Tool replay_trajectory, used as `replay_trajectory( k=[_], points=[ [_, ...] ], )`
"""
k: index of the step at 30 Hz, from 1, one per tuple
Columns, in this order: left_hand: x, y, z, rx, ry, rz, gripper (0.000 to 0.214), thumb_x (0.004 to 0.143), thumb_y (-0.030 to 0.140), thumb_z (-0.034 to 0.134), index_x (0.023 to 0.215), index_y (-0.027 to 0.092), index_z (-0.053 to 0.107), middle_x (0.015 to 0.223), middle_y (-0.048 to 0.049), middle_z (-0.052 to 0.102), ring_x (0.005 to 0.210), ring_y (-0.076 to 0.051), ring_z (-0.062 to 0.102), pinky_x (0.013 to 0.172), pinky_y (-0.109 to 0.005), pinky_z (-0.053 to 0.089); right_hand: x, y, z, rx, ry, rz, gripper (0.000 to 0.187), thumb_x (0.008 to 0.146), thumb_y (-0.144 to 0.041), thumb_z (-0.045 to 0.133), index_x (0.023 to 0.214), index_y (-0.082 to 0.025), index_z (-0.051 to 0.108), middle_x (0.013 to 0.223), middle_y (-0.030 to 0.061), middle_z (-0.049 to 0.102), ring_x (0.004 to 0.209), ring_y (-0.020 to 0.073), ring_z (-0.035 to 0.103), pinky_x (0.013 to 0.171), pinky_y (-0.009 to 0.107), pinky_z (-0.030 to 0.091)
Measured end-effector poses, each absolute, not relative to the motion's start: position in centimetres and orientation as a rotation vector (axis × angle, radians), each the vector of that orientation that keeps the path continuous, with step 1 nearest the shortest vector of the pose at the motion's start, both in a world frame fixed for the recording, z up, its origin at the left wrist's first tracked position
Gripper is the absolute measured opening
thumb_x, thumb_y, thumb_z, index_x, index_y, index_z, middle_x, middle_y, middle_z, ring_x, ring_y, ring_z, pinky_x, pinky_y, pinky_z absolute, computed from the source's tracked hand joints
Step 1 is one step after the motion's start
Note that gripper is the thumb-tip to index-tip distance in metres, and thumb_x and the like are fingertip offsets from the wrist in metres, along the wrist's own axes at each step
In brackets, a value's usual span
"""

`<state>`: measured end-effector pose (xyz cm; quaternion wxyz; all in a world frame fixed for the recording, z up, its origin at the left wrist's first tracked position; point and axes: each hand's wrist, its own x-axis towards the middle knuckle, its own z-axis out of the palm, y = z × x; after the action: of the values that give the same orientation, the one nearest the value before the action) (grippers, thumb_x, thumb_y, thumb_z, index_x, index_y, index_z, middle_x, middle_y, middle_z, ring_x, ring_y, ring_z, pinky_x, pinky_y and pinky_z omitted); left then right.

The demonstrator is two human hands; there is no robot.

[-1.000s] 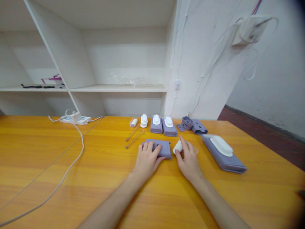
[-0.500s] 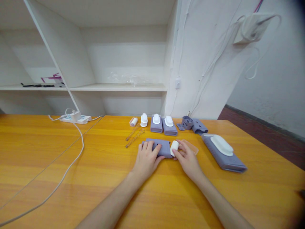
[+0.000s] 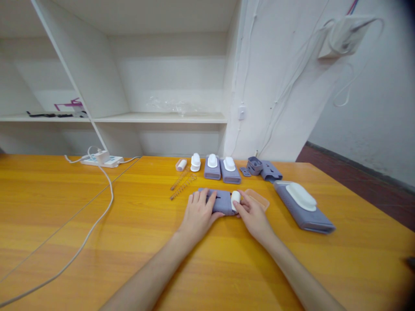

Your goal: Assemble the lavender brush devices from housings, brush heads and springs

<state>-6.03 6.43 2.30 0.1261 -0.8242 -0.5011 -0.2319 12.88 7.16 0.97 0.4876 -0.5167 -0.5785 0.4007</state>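
A purple-grey plastic housing (image 3: 223,203) with a slot in its top lies flat on the table. My left hand (image 3: 199,209) grips its left part, fingers over the top and thumb along the near edge. At the housing's right end, my right hand (image 3: 254,214) pinches a short white roller (image 3: 235,199) between thumb and fingers. The roller sits against the end opening; how deep it goes in is hidden. Just behind my right hand lies a translucent peach-coloured shallow tray (image 3: 261,199), partly covered by the fingers.
Behind my hands lie two coil springs (image 3: 183,186), another white roller (image 3: 182,164), a white domed part (image 3: 195,162) and two housings with white tops (image 3: 230,176). Loose purple parts (image 3: 255,165) stand further right, near a larger wrapped unit (image 3: 306,207). A white cable (image 3: 108,207) crosses the left.
The white roller has shifted slightly left and stands straighter against the housing's end, with my right hand following it. My left thumb has moved a little left on the housing.
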Motion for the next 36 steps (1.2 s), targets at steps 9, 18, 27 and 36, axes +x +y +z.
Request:
replay_trajectory(
  k=[9,18,27,36],
  points=[
    [-6.3,6.7,2.0,-2.402,-1.409,-0.695,0.057,0.08,0.055,0.051,0.125,0.02,0.048,0.127,-0.0133,0.051,0.1,-0.027,0.048,0.082,-0.043,0.039,13.1,7.6,0.2,-1.422,-1.662,0.553,0.05,0.084,-0.041,0.047,0.126,-0.015,0.05,0.105,0.0104,0.066,0.093,0.0257,0.061,0.084,0.041,0.046],
    [-6.9,7.4,1.4,-2.493,-1.513,-0.865,0.076,0.07,0.058,0.062,0.133,0.022,0.036,0.141,-0.0147,0.033,0.13,-0.032,0.027,0.1,-0.049,0.031,12.8,6.9,0.5,-1.394,-1.671,0.683,0.053,0.086,-0.039,0.044,0.131,-0.013,0.046,0.083,0.0045,0.068,0.075,0.0216,0.062,0.071,0.034,0.048],
    [-6.7,6.8,1.9,-2.414,-1.596,-0.863,0.076,0.065,0.066,0.06,0.126,0.024,0.045,0.134,-0.0146,0.041,0.111,-0.032,0.042,0.09,-0.049,0.037,12.0,5.8,1.6,-1.54,-1.716,0.525,0.066,0.078,-0.05,0.053,0.133,-0.015,0.043,0.067,0.0002,0.06,0.057,0.0178,0.054,0.054,0.029,0.043],
    [-6.8,6.5,2.3,-2.392,-1.616,-0.752,0.078,0.065,0.072,0.053,0.126,0.025,0.046,0.134,-0.0138,0.042,0.111,-0.032,0.042,0.091,-0.047,0.036,11.9,5.2,3.4,-1.362,-1.727,0.76,0.05,0.064,-0.033,0.074,0.109,-0.019,0.056,0.062,-0.0046,0.055,0.052,0.0132,0.05,0.051,0.024,0.041]
  ],
)
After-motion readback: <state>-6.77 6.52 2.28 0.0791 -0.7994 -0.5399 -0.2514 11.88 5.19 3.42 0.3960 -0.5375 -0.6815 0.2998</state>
